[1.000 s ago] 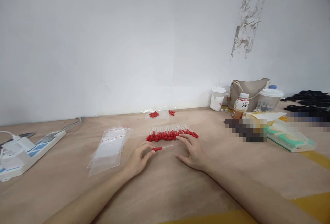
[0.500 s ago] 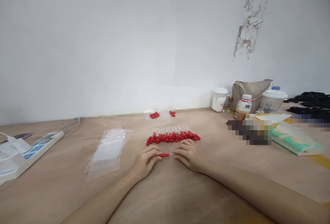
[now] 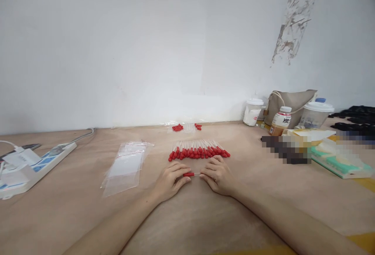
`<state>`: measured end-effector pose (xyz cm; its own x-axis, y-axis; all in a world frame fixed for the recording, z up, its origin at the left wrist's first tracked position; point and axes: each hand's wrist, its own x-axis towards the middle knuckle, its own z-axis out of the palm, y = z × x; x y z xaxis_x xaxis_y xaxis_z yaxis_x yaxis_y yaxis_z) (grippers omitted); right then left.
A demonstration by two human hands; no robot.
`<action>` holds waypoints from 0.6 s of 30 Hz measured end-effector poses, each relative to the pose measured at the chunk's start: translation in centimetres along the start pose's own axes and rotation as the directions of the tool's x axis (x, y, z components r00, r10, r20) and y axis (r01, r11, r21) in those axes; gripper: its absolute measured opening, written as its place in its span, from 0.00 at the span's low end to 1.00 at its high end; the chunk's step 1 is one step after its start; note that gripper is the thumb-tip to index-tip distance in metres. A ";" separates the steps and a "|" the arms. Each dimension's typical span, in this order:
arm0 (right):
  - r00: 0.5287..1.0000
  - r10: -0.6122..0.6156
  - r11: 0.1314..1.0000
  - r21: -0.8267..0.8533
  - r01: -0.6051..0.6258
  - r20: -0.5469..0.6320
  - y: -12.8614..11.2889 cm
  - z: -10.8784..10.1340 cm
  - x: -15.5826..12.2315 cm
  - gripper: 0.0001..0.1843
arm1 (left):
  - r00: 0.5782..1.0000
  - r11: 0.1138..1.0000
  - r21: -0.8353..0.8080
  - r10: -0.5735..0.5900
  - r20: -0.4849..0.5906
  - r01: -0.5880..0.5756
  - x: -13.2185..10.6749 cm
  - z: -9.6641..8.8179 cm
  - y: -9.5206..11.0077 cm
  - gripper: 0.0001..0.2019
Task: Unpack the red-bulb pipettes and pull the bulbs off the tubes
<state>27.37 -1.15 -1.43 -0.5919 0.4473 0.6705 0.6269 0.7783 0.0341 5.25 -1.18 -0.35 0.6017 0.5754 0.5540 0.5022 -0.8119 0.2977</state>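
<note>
Close to the table's middle, my left hand (image 3: 172, 180) pinches the red end (image 3: 189, 174) of a small red-tipped stick between thumb and fingers. The thin pale shaft (image 3: 197, 174) of that stick runs across into my right hand (image 3: 218, 176), whose closed fingertips hold its other end. Just beyond both hands lies a row of similar red-headed sticks (image 3: 196, 153), heads toward me and pale shafts pointing at the wall. Farther back, small red pieces (image 3: 177, 128) rest on clear plastic, with a few more red pieces (image 3: 198, 127) to their right.
Clear zip bags (image 3: 124, 173) lie left of my hands, and a white power strip (image 3: 43, 169) is at far left. On the right stand a lidded cup (image 3: 253, 113), a bottle (image 3: 280, 121), a grey bag (image 3: 295, 100), another lidded cup (image 3: 316, 115) and a green-white packet (image 3: 340, 159).
The view has shifted slightly, so everything sits a little differently in frame. My left fingers now cover more of the red end. Both hands stay on the same stick.
</note>
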 end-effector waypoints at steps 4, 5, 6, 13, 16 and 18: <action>0.999 -0.027 1.000 0.004 0.027 -0.023 -0.2 -0.2 0.0 0.11 | 0.997 0.998 0.023 0.057 0.053 -0.058 0.2 -0.1 0.0 0.13; 0.999 -0.033 0.999 0.004 0.033 -0.025 -0.2 -0.2 0.0 0.11 | 0.997 0.998 0.035 0.058 0.057 -0.060 0.2 -0.1 0.0 0.11; 0.999 -0.035 0.999 0.005 0.035 -0.025 -0.3 -0.2 0.0 0.11 | 0.997 0.997 0.052 0.055 0.059 -0.058 0.2 -0.1 0.1 0.11; 0.999 -0.033 0.999 0.032 0.034 -0.032 -0.4 0.0 -0.1 0.09 | 0.994 0.976 0.214 0.006 0.106 -0.029 -0.3 -0.1 0.6 0.12; 0.999 -0.028 0.999 0.032 0.029 -0.029 -0.5 0.0 -0.2 0.10 | 0.994 0.977 0.212 0.013 0.111 -0.036 -0.4 -0.2 0.6 0.12; 1.000 -0.018 0.999 0.032 0.019 -0.023 -0.4 -0.2 -0.3 0.11 | 0.994 0.981 0.191 0.013 0.107 -0.033 -0.5 -0.4 0.6 0.13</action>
<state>27.41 -1.66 -1.51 -0.5911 0.4229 0.6868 0.5991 0.8003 0.0228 4.98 -1.96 -0.18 0.6708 0.5724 0.4715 0.5917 -0.7964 0.1251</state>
